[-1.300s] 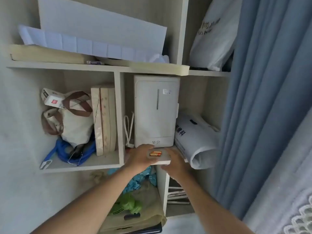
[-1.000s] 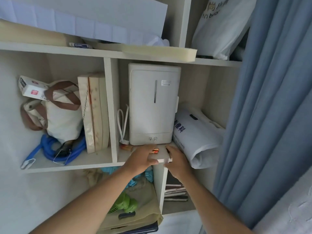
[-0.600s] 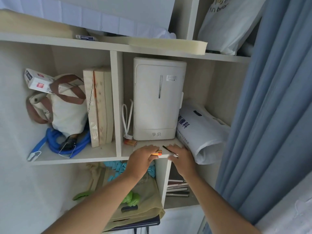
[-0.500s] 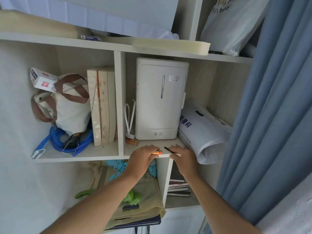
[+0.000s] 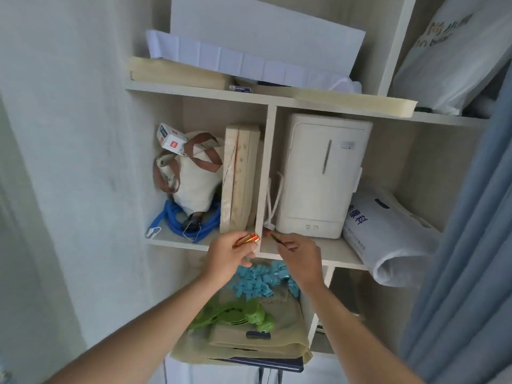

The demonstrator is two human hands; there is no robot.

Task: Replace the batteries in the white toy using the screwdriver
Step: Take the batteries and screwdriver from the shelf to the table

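Note:
My left hand (image 5: 227, 256) is raised in front of the shelf edge and is closed on red-and-gold batteries (image 5: 247, 239), whose ends stick out past my fingers. My right hand (image 5: 300, 254) pinches a thin dark screwdriver (image 5: 274, 238) whose tip points up and left toward a small red item on the shelf (image 5: 313, 252). Both hands are close together, just below the shelf board. No white toy is clearly identifiable in view.
A tall white appliance (image 5: 321, 176) stands on the shelf behind my hands, a white printed bag (image 5: 388, 236) lies to its right. Wooden boards (image 5: 239, 178), a canvas bag (image 5: 191, 176) and blue hose (image 5: 177, 220) fill the left compartment. A blue curtain (image 5: 471, 245) hangs at right.
Both hands have lifted off the shelf edge and shifted left. My left hand now holds the batteries up; my right hand carries the screwdriver. The camera has turned left.

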